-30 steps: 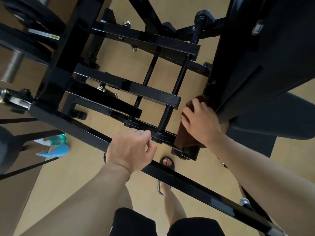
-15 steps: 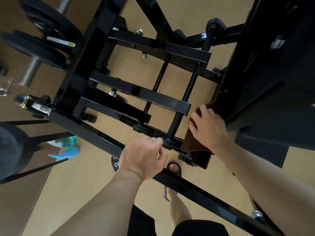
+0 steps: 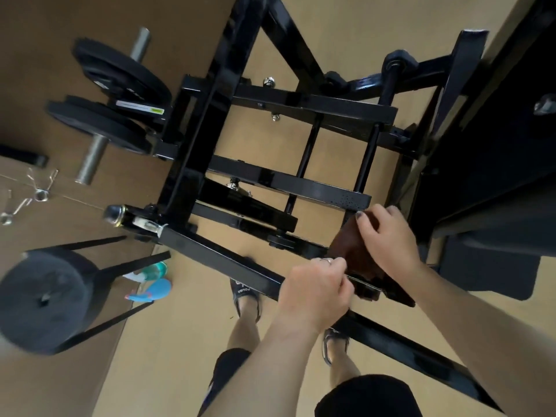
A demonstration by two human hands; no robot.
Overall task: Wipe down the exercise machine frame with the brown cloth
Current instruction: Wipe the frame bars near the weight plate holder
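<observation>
The black steel exercise machine frame (image 3: 288, 179) fills the middle of the view, with crossbars, two thin rods and a long diagonal bar (image 3: 216, 260) running toward me. The brown cloth (image 3: 350, 251) hangs over the frame's lower right corner. My right hand (image 3: 388, 236) is closed on the cloth, pressing it against the frame just below the end of a crossbar. My left hand (image 3: 313, 293) is curled around the diagonal bar, its fingers touching the cloth's lower edge.
Black weight plates (image 3: 111, 97) on a steel bar sit at the upper left. A round black stool (image 3: 42, 299) stands at the left, with a blue and teal spray bottle (image 3: 150, 287) on the floor beside it. A black padded seat (image 3: 493, 164) is at the right. Sandalled feet (image 3: 246, 296) stand under the bar.
My right hand has moved the cloth from the upright by the seat leftward and down the threaded rod. The left hand has slid along the bar to the cloth. The view shifted.
</observation>
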